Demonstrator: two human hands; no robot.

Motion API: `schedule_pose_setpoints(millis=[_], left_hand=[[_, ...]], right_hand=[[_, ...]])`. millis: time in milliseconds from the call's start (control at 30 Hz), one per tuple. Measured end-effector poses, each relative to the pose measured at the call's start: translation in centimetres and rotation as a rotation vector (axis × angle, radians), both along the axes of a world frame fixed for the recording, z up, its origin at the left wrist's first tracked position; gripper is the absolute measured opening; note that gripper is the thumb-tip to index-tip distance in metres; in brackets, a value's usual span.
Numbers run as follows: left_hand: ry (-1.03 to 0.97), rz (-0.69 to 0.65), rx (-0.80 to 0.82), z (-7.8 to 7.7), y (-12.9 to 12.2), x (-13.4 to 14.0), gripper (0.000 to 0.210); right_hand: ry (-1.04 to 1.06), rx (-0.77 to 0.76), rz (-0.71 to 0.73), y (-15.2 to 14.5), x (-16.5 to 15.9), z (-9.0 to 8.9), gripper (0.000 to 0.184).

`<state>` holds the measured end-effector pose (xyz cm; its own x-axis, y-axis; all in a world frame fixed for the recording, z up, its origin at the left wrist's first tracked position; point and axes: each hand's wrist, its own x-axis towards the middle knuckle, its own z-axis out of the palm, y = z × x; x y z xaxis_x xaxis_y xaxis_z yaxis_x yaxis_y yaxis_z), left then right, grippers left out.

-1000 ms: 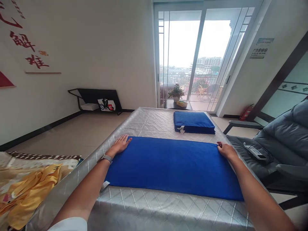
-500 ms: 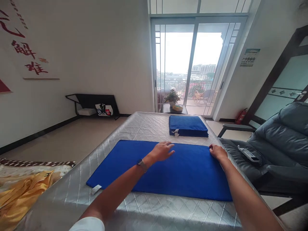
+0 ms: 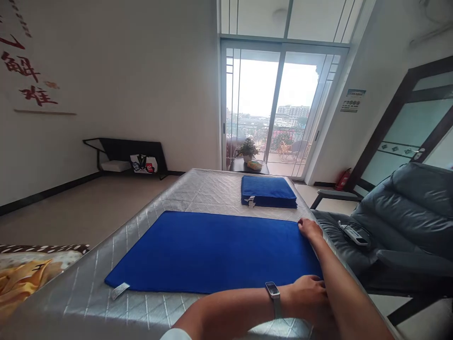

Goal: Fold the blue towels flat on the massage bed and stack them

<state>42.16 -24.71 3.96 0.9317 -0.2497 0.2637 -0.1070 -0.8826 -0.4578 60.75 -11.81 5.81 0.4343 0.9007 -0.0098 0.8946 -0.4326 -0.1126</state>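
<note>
A blue towel (image 3: pixel 212 250) lies spread flat on the silvery quilted bed cover (image 3: pixel 198 189), a white label (image 3: pixel 121 290) sticking out at its near left corner. My right hand (image 3: pixel 311 229) is at the towel's far right corner, its fingers closed on the edge. Wearing a watch (image 3: pixel 272 290), my left arm reaches across to the right. My left hand (image 3: pixel 307 295) is at the near right corner of the towel, and my right forearm hides most of its fingers. Beyond the towel sits a stack of folded blue towels (image 3: pixel 269 190) with white labels.
To the right stands a dark padded armchair (image 3: pixel 406 212) with a corded handset (image 3: pixel 355 234) on its seat. A small table (image 3: pixel 240 166) with a potted plant (image 3: pixel 248 148) is past the bed's far end. Yellow fabric (image 3: pixel 24 278) lies at the lower left.
My left hand has moved from above the middle of the towel to its near right corner, crossing under my right forearm. The right hand stays at the far right corner. The view has shifted slightly.
</note>
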Motion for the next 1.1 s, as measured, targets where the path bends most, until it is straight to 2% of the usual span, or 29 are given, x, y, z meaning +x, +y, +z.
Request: schedule_pose_setpoints(millis=[100, 200, 267, 367, 500, 600, 767, 1000, 1100], left_hand=[[-0.09, 0.032, 0.109, 0.5, -0.2, -0.2, 0.044], [-0.08, 0.058, 0.251, 1.2, -0.7, -0.7, 0.043], [-0.053, 0.072, 0.28, 1.5, -1.1, -0.8, 0.04], [-0.065, 0.075, 0.226, 1.2, -1.3, -0.6, 0.036], [-0.049, 0.032, 0.005, -0.4, -0.9, 0.9, 0.03], [-0.06, 0.024, -0.122, -1.5, -0.5, 1.7, 0.034], [-0.09, 0.0, -0.14, -1.9, -0.4, 1.7, 0.039], [-0.068, 0.035, -0.237, -2.4, -0.5, 2.2, 0.033], [-0.089, 0.082, -0.291, -2.2, -0.6, 2.3, 0.032]], right_hand=[[-0.002, -0.003, -0.005, 0.1, 0.0, 0.1, 0.041], [-0.005, -0.008, -0.006, 0.2, -0.1, 0.1, 0.04], [-0.009, -0.011, -0.006, 0.3, -0.3, 0.1, 0.04], [-0.019, -0.016, -0.009, 0.4, -0.5, 0.0, 0.04], [-0.033, -0.025, -0.031, 0.5, -0.6, 0.0, 0.04], [-0.039, -0.029, -0.041, 0.7, -0.6, 0.0, 0.037], [-0.048, -0.025, -0.051, 1.1, -0.5, 0.0, 0.034], [-0.056, -0.021, -0.046, 1.7, -0.1, 0.1, 0.03], [-0.051, -0.022, -0.041, 1.9, 0.1, 0.2, 0.03]])
